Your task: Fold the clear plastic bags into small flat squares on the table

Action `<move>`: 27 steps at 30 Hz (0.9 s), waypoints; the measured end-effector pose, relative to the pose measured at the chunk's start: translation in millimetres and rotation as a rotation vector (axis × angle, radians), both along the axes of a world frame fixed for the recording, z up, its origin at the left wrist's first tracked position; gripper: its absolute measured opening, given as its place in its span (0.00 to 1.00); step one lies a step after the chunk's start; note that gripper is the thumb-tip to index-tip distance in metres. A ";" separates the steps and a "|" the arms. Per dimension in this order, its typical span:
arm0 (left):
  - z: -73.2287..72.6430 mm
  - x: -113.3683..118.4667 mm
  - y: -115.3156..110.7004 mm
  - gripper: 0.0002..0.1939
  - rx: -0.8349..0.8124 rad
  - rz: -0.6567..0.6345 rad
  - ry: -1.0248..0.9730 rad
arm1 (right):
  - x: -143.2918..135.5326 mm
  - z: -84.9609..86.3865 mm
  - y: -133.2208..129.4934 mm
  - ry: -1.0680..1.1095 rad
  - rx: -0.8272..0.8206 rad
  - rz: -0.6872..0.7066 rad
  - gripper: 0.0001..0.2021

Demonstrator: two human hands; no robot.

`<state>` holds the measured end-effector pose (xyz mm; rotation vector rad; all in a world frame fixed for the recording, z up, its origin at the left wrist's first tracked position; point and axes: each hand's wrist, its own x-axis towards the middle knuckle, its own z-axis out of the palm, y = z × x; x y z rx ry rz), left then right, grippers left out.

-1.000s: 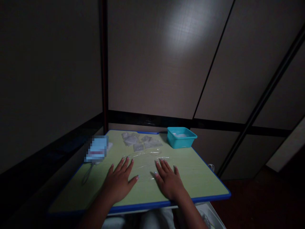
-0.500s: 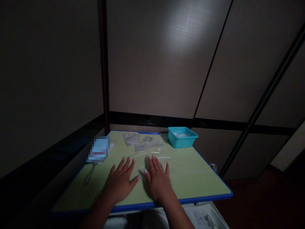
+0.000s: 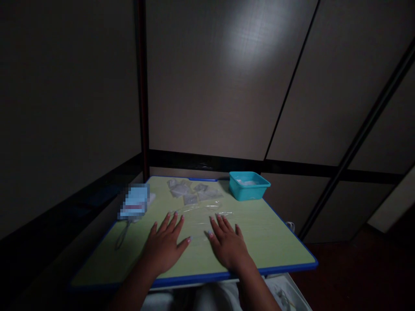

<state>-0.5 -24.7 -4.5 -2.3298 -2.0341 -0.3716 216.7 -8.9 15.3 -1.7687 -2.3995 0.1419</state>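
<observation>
A clear plastic bag (image 3: pixel 201 217) lies flat on the light green tabletop (image 3: pixel 269 233), its edges showing as shiny creases. My left hand (image 3: pixel 165 246) rests palm down at the bag's left side, fingers spread. On the right side, my right hand (image 3: pixel 229 244) is also palm down with fingers apart, its fingertips at the bag's right edge. Neither hand grips anything. Beyond the bag, several small clear packets with greyish contents (image 3: pixel 180 188) lie on the table. How far the bag reaches under the hands is hard to see.
A turquoise plastic basket (image 3: pixel 249 190) with whitish contents stands at the back right. At the left edge lies a blurred-out blue item (image 3: pixel 134 202) with a looped cord (image 3: pixel 121 237). Dark panels rise behind the table. An open drawer (image 3: pixel 285 291) sits below the front edge.
My right hand has slid to the right across the bag, away from my left hand, uncovering the bag's middle. My left hand has stayed in place.
</observation>
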 end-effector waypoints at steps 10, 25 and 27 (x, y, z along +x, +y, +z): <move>-0.9 -2.0 1.0 0.33 0.001 -0.006 -0.001 | 31.5 -4.5 6.9 -0.094 -0.006 -0.092 0.26; -1.4 -0.2 1.5 0.33 -0.006 0.008 0.002 | -8.7 2.2 4.0 -0.023 0.173 -0.244 0.27; -0.8 0.0 1.2 0.33 0.001 0.005 0.009 | -30.9 4.1 2.3 0.016 0.191 -0.116 0.27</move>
